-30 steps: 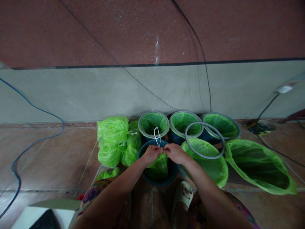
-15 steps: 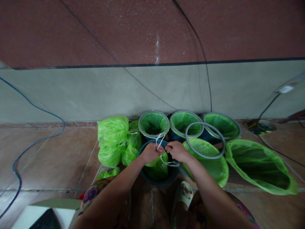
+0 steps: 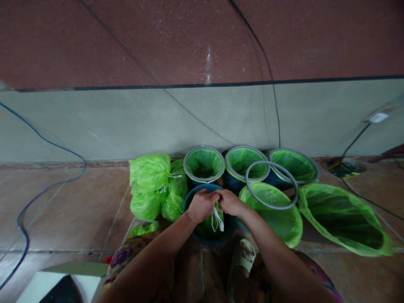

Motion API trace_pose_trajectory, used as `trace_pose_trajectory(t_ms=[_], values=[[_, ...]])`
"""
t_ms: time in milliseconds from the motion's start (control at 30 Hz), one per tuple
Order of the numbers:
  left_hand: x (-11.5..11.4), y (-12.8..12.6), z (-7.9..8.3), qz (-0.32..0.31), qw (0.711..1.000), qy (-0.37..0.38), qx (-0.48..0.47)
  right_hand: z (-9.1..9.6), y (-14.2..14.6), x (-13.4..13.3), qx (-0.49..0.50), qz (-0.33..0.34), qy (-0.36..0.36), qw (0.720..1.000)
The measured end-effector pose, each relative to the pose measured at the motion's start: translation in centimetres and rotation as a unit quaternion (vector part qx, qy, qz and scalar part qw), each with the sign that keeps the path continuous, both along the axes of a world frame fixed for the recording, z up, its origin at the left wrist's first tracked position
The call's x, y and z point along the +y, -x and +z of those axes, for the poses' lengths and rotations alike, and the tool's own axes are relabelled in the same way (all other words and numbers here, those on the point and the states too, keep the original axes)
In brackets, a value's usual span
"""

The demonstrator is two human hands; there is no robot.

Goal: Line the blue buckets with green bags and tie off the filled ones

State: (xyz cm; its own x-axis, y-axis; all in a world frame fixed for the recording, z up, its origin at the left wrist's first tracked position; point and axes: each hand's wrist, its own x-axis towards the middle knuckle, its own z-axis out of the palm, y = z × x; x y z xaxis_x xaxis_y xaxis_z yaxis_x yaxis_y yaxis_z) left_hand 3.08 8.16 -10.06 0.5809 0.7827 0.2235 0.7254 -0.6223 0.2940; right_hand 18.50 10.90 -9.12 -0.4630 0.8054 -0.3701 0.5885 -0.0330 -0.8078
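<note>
Over a blue bin [image 3: 212,243], my two hands meet with their fingers closed on a white drawstring [image 3: 217,221]. My left hand [image 3: 202,205] is at the left of the bin's mouth, and my right hand [image 3: 231,202] touches it from the right. The string's looped ends hang below the fingers. Inside the bin, under the hands, sits a green plastic bag [image 3: 205,229], partly hidden by them. Directly behind stands a bin lined in green [image 3: 204,165] with a grey rim.
Several tied green bags [image 3: 150,172] are piled at the left. To the right stand more lined bins [image 3: 248,162], a loose grey ring [image 3: 295,187] and an open green bag [image 3: 344,219]. A white box [image 3: 63,282] is at lower left; a blue cable [image 3: 83,162] trails along the left.
My hands have come together over the bin. The white string, which stuck up above and out to the right, now hangs below my fingers.
</note>
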Motion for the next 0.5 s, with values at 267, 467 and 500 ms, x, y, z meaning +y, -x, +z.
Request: trace_pose_trajectory(t_ms=[267, 467, 500], values=[[-0.71, -0.24, -0.62, 0.04, 0.999, -0.022, -0.003, 0.86, 0.02, -0.03, 0.044, -0.069, 0.126, 0.989], [-0.75, -0.3, -0.66, 0.062, 0.998, -0.021, 0.01, 0.53, -0.33, 0.16, 0.043, -0.081, 0.123, 0.988], [-0.73, -0.31, -0.66, 0.064, 0.998, -0.021, 0.014, 0.41, -0.37, 0.19, 0.041, -0.081, 0.12, 0.989]])
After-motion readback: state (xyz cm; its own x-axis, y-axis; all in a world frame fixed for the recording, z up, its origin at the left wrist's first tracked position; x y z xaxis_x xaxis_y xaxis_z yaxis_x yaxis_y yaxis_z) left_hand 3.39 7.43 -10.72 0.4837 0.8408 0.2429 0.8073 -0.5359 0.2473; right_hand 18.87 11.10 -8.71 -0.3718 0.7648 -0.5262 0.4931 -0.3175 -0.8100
